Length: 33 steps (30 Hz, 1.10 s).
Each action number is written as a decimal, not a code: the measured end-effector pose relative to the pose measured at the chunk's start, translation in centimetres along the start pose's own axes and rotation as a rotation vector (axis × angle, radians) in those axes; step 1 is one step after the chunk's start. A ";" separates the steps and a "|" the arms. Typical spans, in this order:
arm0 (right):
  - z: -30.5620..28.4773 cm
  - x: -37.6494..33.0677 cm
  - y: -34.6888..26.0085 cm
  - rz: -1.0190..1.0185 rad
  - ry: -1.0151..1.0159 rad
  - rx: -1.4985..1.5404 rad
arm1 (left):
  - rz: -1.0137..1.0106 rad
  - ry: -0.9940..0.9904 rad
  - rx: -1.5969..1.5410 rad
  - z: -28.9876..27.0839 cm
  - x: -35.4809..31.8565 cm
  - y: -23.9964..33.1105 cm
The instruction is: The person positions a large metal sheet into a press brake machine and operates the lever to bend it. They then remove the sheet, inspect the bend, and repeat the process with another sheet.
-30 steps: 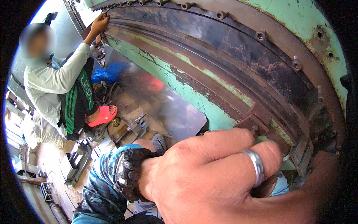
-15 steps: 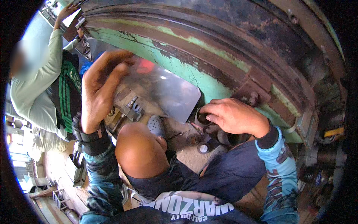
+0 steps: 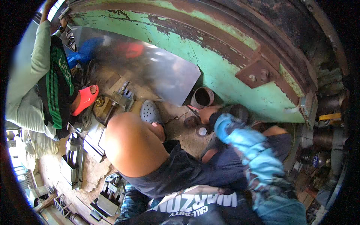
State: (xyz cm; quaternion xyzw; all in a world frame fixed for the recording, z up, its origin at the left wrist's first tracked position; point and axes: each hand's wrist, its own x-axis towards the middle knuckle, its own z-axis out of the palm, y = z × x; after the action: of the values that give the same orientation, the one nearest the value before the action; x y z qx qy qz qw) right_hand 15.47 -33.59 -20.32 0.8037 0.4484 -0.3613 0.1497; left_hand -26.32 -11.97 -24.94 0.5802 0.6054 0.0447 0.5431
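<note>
My right hand (image 3: 207,114) reaches down to the floor beside an open round can (image 3: 202,97). Its fingers are blurred and partly hidden, close to a thin reddish item (image 3: 192,108) that I cannot make out. Just nearer are a small dark round container (image 3: 191,122) and a round piece with a white top (image 3: 202,131). Only the sleeve of my left arm (image 3: 133,202) shows, low beside my thigh; that hand is out of view. A shiny metal sheet (image 3: 176,78) leans against the green machine (image 3: 225,82), its lower corner near the can.
A co-worker in a pale long-sleeved top (image 3: 24,90) is at the left, one hand (image 3: 62,23) near the machine's far end. A metal vise-like fixture (image 3: 122,95) lies near my clog (image 3: 150,111). Metal machine parts (image 3: 110,195) lie to my left. A dark round vessel (image 3: 239,111) stands right of the can.
My left hand has left the metal sheet and dropped out of view. My right hand has moved from above the can down to the floor beside it. My view has shifted.
</note>
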 end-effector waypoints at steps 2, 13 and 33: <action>4.5 2.4 -0.4 0.154 0.107 0.041 | -0.020 -0.013 0.005 -0.3 -0.3 -0.8; 10.1 4.5 0.2 0.188 0.347 0.074 | 0.430 0.086 -0.189 -6.1 -0.6 11.8; -17.6 -27.3 0.2 -0.588 1.148 0.292 | 1.593 -0.582 0.842 7.9 -20.2 43.6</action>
State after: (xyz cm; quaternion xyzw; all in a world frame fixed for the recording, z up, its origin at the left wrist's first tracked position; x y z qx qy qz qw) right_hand 14.32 -40.52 11.43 0.7249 0.6041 0.0415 -0.3285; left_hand 2.49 -17.64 13.88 0.9595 -0.1618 0.0339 0.2282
